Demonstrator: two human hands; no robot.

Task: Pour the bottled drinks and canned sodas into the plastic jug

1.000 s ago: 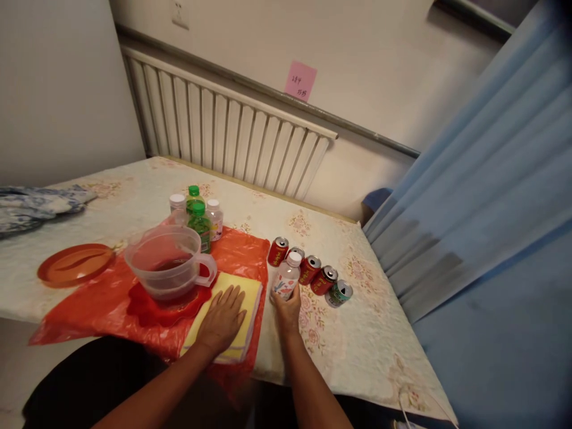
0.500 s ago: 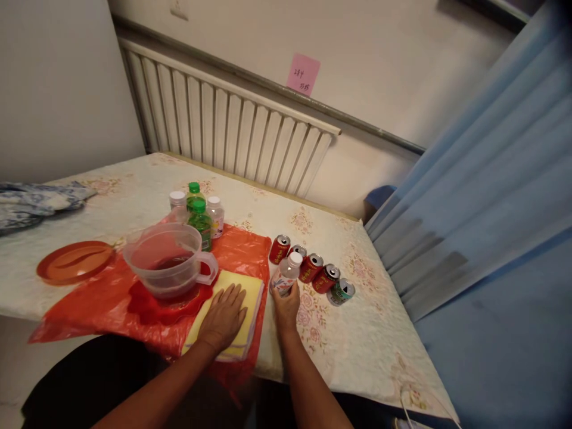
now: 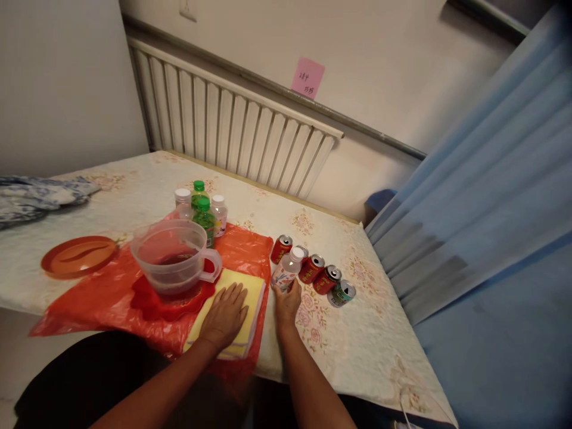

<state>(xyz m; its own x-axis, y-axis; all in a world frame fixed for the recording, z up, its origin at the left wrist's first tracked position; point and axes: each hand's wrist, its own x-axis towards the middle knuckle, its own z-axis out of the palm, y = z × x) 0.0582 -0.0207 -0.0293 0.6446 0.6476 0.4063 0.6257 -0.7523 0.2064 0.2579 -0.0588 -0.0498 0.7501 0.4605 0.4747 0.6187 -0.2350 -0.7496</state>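
My left hand point(image 3: 224, 316) lies flat on a stack of yellow cloths point(image 3: 250, 298), fingers stretched out. My right hand point(image 3: 287, 302) is closed round the lower part of a clear plastic bottle point(image 3: 286, 271) with a white cap and a patterned label. The bottle stands upright, just in front of a row of red drink cans point(image 3: 311, 269). A green can point(image 3: 342, 294) ends the row on the right. Left of the cloths, a clear plastic measuring jug point(image 3: 172, 274) with dark liquid in it rests on a red scalloped dish point(image 3: 143, 301).
Beneath the jug and cloths spreads a red plastic sheet point(image 3: 80, 307). Several capped bottles point(image 3: 204, 223) stand behind the jug. An orange lid point(image 3: 78, 256) and a patterned cloth point(image 3: 40, 199) lie to the left. A radiator point(image 3: 232, 119) lines the wall; a blue curtain point(image 3: 482, 208) hangs right.
The view has shifted slightly. Both hands keep their places, the left on the cloths and the right around the bottle; nothing has been let go.
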